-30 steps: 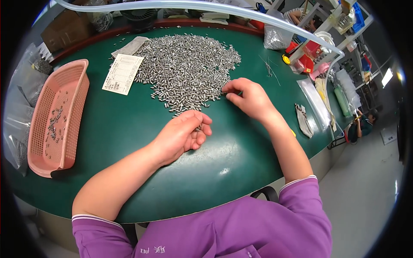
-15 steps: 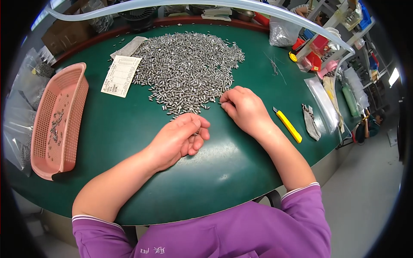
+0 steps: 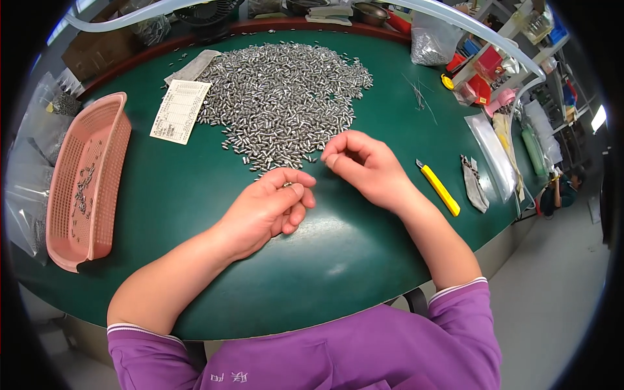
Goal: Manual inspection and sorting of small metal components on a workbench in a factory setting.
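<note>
A wide pile of small silvery metal pins (image 3: 279, 97) covers the far middle of the green table. My left hand (image 3: 263, 207) is half curled just below the pile's near tip, palm turned inward. A bit of metal shows between its thumb and forefinger, seemingly one of the pins. My right hand (image 3: 370, 168) is at the pile's near right edge, thumb and forefinger brought together in a pinch. Whatever lies between those fingertips is too small or hidden to make out.
A pink plastic basket (image 3: 88, 185) with several loose pins stands at the left. Beside the pile lies a printed paper slip (image 3: 181, 112). To the right are a yellow utility knife (image 3: 439, 190), a grey cloth-like piece (image 3: 474, 184), and thin wires (image 3: 421, 97). A clear hose (image 3: 448, 29) arches overhead.
My right hand has moved slightly left, toward my left hand, its fingertips lifted off the table by the pile's edge. My left hand has stayed nearly still, its thumb shifted a little.
</note>
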The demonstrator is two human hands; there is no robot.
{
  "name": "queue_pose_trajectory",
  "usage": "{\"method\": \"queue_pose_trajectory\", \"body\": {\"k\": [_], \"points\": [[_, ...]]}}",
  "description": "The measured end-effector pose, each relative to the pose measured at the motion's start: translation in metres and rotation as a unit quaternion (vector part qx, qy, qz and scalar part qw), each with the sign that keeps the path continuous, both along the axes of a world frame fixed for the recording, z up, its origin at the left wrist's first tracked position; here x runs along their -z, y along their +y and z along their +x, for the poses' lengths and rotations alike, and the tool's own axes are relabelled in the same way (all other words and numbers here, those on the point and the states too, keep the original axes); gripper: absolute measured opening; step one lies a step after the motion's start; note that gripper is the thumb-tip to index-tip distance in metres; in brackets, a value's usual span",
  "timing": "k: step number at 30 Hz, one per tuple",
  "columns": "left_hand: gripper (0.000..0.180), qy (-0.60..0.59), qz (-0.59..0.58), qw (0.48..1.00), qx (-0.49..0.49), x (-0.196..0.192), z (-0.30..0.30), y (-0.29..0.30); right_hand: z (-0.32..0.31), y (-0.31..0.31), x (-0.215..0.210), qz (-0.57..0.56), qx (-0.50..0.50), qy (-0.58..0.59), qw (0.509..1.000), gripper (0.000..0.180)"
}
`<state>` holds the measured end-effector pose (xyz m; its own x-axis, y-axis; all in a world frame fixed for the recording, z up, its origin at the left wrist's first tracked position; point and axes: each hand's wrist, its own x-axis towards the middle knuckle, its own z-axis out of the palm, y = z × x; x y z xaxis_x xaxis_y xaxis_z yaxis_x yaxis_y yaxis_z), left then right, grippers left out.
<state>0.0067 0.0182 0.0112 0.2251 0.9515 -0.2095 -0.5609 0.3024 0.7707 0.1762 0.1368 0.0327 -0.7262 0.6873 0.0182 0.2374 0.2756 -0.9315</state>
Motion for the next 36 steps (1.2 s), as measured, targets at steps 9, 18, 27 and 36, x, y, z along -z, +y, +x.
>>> {"method": "queue_pose_trajectory", "body": {"k": [9,18,27,36], "points": [[0.017,0.033,0.006,0.999,-0.004,0.002,0.001,-0.002,-0.009,-0.025,0.003,-0.158,-0.120,0.096,0.975,0.009],[0.012,-0.010,0.024,1.000,-0.001,0.003,0.000,-0.001,-0.006,-0.018,-0.001,0.039,0.008,0.055,0.998,0.010],[0.021,-0.020,0.015,1.000,0.003,0.002,-0.001,-0.001,0.009,0.015,0.006,0.369,0.088,-0.087,0.921,0.012],[0.022,-0.022,0.001,1.000,-0.003,0.000,0.000,0.000,0.007,0.017,0.014,0.460,0.075,-0.095,0.879,0.009]]}}
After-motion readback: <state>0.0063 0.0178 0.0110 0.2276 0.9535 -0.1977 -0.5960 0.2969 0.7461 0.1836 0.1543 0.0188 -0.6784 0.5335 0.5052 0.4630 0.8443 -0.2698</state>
